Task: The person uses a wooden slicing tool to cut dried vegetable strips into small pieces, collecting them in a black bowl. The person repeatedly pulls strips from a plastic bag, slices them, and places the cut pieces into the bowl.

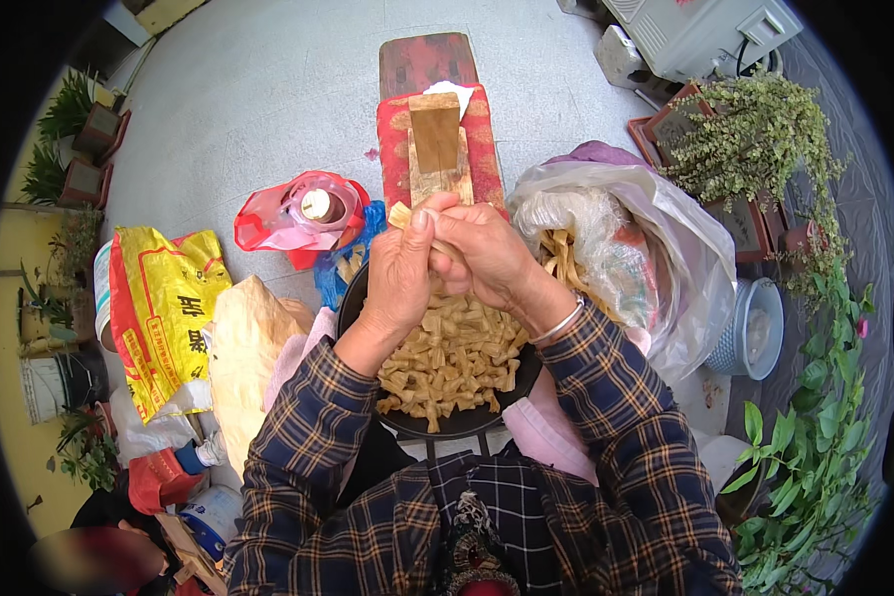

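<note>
Both hands meet over the far edge of a round dark pan [447, 431]. My left hand [398, 279] pinches a pale tan strip [399, 215] between thumb and fingers, and its folded end pokes out at the top. On the same strip, the fingers of my right hand [492, 257] are closed, thumbs almost touching. Most of the strip is hidden by the fingers. Many small knotted pieces of similar tan strip, perhaps tofu skin [447, 357], fill the pan below. More long strips [559, 253] show at the mouth of a white plastic sack [685, 246] on the right.
Ahead, a wooden block device [436, 138] stands on a bench with a red cloth [396, 171]. Leftward are a red plastic bag [261, 216], a blue bag [376, 220] and a yellow sack [171, 320]. A blue basket [723, 335] and potted plants [752, 127] line the right. Another person sits lower left.
</note>
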The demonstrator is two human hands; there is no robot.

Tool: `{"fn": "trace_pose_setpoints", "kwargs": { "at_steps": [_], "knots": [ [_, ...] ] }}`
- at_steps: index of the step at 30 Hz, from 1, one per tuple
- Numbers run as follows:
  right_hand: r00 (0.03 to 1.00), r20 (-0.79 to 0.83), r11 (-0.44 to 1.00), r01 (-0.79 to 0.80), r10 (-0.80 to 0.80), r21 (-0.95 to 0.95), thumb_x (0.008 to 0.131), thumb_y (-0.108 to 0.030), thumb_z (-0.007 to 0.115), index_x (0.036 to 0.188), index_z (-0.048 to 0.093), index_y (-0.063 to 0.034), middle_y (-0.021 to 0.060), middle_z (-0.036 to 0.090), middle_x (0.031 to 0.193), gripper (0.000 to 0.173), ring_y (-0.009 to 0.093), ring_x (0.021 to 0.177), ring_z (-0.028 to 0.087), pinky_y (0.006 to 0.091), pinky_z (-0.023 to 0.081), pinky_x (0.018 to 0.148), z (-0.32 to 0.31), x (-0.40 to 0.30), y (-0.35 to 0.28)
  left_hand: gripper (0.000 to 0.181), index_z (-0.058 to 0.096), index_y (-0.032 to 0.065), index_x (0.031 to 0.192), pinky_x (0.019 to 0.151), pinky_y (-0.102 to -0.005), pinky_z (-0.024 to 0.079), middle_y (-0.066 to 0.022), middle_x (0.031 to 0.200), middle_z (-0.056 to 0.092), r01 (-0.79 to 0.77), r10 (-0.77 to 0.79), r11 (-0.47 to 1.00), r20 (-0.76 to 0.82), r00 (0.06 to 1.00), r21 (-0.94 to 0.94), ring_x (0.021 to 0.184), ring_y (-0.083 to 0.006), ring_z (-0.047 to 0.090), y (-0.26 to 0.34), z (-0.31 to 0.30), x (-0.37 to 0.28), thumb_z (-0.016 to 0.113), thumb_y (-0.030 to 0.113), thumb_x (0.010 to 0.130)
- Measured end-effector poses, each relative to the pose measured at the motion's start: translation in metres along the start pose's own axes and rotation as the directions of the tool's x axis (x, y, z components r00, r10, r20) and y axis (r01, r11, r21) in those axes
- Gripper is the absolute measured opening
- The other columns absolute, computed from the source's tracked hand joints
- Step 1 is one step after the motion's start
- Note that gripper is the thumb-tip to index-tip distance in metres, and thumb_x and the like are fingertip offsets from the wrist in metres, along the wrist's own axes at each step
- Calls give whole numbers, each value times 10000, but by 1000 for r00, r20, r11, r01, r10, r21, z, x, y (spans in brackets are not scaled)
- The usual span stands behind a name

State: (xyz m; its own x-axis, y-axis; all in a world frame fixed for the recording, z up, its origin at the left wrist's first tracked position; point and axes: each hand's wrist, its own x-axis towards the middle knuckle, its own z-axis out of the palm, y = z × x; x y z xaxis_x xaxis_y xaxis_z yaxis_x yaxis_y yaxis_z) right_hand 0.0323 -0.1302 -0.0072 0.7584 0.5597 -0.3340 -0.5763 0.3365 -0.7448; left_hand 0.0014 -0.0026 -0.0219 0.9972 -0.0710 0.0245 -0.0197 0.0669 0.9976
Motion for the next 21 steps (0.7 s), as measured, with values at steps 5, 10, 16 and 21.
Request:
{"fn": "trace_pose_setpoints", "kwargs": {
  "at_steps": [5,10,16,21],
  "knots": [
    [759,235,426,561,-607,-710,867,-129,587,711,582,-11,83,521,556,196,149,470,497,290,386,441,17,-19,-9,452,420,101,721,592,-291,445,-15,622,474,-221,107,713,-208,972,-666,534,-137,470,67,-5,10,256,416,1001],
    [569,535,-23,671,-624,-741,806,-113,636,681,528,-46,99,494,588,178,289,535,529,351,416,477,33,-40,-21,435,374,132,691,462,-253,265,36,546,311,-171,203,612,-56,978,-772,465,-93,259,92,-14,-18,263,417,1001],
    [610,587,509,785,-532,-355,855,-125,594,771,585,-17,85,520,592,137,210,496,528,309,421,484,64,-71,-31,465,411,110,686,438,-250,204,34,569,304,-820,741,508,-352,572,-262,473,-83,230,148,-45,-64,352,480,962],
    [744,350,619,668,-569,-413,831,-108,606,861,566,-10,118,573,632,110,235,528,578,307,458,497,50,-71,-25,706,585,-68,1022,630,-272,447,-178,924,622,-631,734,673,-240,636,385,769,-205,571,76,-12,-39,292,568,934]
  ]
}}
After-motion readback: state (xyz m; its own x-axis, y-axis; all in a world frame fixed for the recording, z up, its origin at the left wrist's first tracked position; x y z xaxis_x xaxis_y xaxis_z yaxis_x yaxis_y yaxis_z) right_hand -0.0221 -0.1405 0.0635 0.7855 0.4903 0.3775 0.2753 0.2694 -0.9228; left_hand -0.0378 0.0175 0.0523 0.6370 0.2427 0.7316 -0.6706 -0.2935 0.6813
